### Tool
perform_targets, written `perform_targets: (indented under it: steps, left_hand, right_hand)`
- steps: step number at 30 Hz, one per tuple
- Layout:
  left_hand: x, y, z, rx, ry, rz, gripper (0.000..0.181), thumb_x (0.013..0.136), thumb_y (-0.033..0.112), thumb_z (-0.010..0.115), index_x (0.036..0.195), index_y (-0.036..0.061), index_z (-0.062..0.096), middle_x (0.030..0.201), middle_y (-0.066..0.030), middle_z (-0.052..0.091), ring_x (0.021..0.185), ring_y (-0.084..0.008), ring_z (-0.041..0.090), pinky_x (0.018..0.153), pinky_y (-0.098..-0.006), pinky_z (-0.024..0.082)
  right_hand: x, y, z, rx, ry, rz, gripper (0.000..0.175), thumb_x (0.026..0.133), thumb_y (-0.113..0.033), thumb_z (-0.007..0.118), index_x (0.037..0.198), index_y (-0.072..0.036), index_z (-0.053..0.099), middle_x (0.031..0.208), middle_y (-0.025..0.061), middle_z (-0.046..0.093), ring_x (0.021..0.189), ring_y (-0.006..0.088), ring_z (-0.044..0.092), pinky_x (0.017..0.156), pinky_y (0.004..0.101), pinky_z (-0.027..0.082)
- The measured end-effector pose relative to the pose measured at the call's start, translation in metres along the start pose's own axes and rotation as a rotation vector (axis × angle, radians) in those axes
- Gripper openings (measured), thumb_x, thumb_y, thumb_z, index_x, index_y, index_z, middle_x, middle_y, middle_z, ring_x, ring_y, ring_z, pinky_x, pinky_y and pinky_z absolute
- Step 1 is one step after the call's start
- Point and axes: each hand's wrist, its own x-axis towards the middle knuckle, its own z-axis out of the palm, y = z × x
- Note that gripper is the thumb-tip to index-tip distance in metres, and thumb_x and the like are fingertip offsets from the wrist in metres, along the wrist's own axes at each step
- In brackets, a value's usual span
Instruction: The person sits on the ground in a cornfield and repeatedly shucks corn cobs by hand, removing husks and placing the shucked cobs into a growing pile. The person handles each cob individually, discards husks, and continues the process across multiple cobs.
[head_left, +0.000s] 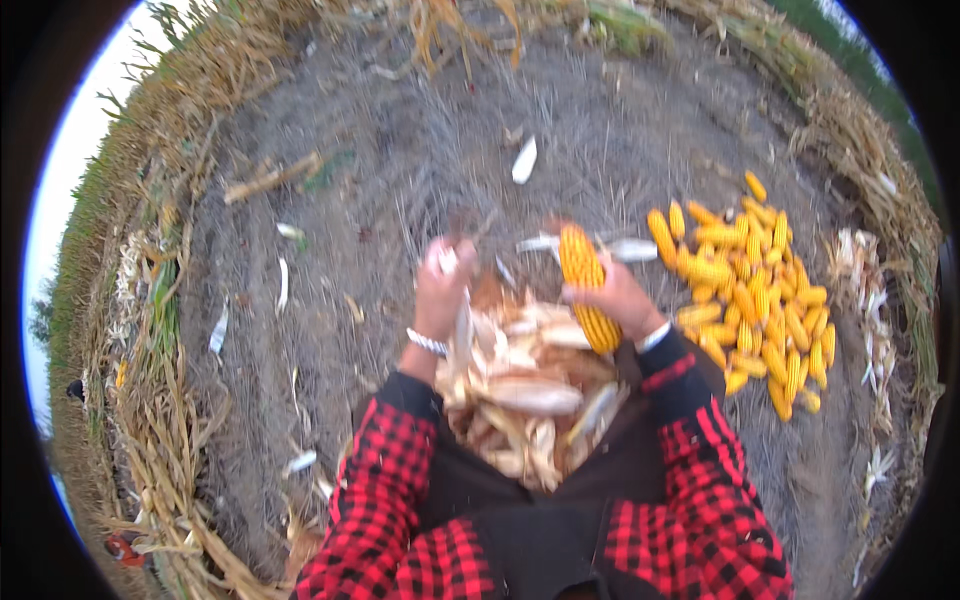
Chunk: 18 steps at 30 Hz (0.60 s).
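My right hand (619, 298) grips a bare yellow ear of corn (581, 277), its kernels exposed and its tip pointing away from me. Blurred by motion, my left hand (448, 274) is closed around something pale, seemingly corn husk; a strip of husk hangs below it along the wrist. Between my knees, under both hands, lies a heap of loose husks (532, 394). To the right of my right hand, a pile of husked yellow ears (750, 300) rests on the soil.
Dry cornstalks lie in a row along the left (161, 405) and another row curves along the right (904, 277). Scattered husk pieces (524, 160) dot the bare soil. A broken stalk (271, 178) lies at the upper left. Husk scraps (874, 330) lie beyond the ear pile.
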Motion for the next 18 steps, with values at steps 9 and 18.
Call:
perform_targets:
  steps: [9, 18]
  left_hand:
    - [-0.024, 0.018, 0.063, -0.138, -0.258, -0.089, 0.026, 0.098, 0.027, 0.058, 0.101, 0.0014, 0.064, 0.081, 0.0037, 0.063, 0.066, -0.0032, 0.054, 0.057, -0.0201, 0.044]
    - [-0.042, 0.009, 0.069, 1.217, -0.404, 0.807, 0.018, 0.090, 0.016, 0.056, 0.076, 0.0086, 0.049, 0.061, -0.0074, 0.059, 0.055, -0.0227, 0.063, 0.048, -0.0356, 0.050]
  right_hand:
    - [-0.034, -0.033, 0.030, -0.131, -0.186, -0.115, 0.056, 0.075, -0.029, 0.078, 0.115, 0.002, 0.055, 0.093, 0.0071, 0.065, 0.079, 0.0157, 0.063, 0.073, 0.0310, 0.051]
    - [-0.076, -0.014, 0.007, -1.016, 0.112, -0.349, 0.044, 0.070, -0.023, 0.075, 0.104, -0.003, 0.056, 0.087, 0.0173, 0.065, 0.079, 0.0377, 0.064, 0.068, 0.0445, 0.052]
